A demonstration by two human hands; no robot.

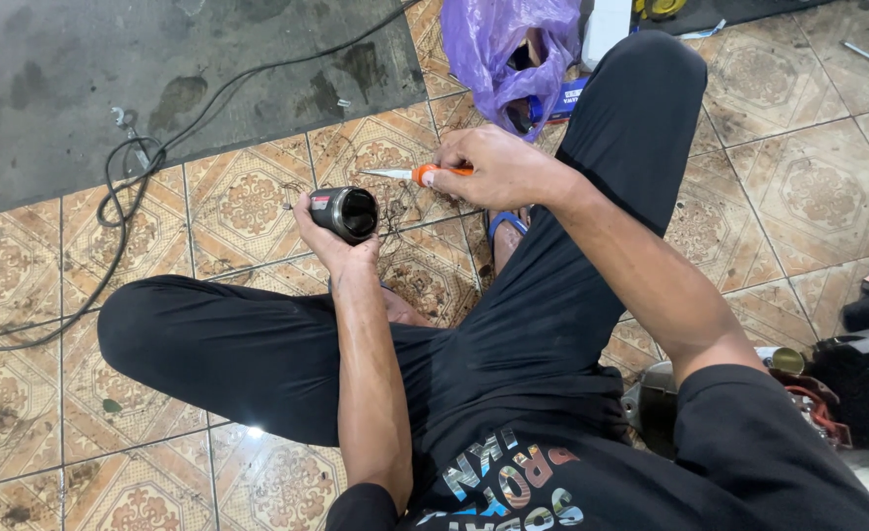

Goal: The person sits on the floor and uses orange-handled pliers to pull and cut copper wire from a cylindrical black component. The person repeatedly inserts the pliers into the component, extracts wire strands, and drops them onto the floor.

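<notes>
Dark hollow metal cylinder (345, 212) sits clasped in the left hand (328, 239) above the patterned tile floor (248, 202); the right hand (498, 167) grips an orange-handled screwdriver (417, 174), whose tip could slip and jab the palm.

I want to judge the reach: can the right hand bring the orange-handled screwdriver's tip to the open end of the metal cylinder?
Probably yes: the screwdriver tip sits just above the cylinder, with nothing between them.
</notes>
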